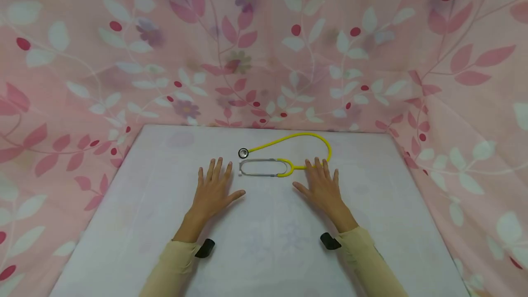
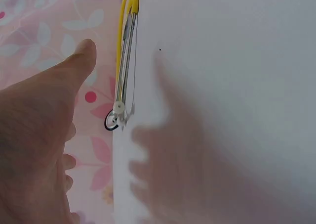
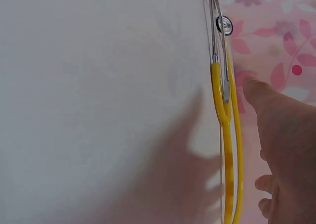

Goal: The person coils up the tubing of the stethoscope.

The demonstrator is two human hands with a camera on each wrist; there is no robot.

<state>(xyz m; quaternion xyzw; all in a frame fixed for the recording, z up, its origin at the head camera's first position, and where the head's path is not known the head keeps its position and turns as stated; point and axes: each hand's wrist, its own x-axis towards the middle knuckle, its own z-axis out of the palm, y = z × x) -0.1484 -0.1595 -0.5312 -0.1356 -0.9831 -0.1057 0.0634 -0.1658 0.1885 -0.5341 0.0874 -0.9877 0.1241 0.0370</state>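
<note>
While our left hand point(image 1: 212, 194) and right hand point(image 1: 323, 188) hover with fingers spread, gripping nothing, the yellow-tubed stethoscope point(image 1: 291, 168) lies on the white table point(image 1: 268, 242) just ahead, mostly between them, its long axis running left to right; our right fingertips point(image 1: 316, 160), overlapping its tubing point(image 1: 299, 167) from above, seem nearer

Pink leaf-printed fabric point(image 1: 272, 49) hangs behind and along both sides of a flat white-covered table point(image 1: 268, 210). Soft light casts blurred shadows there.
</note>
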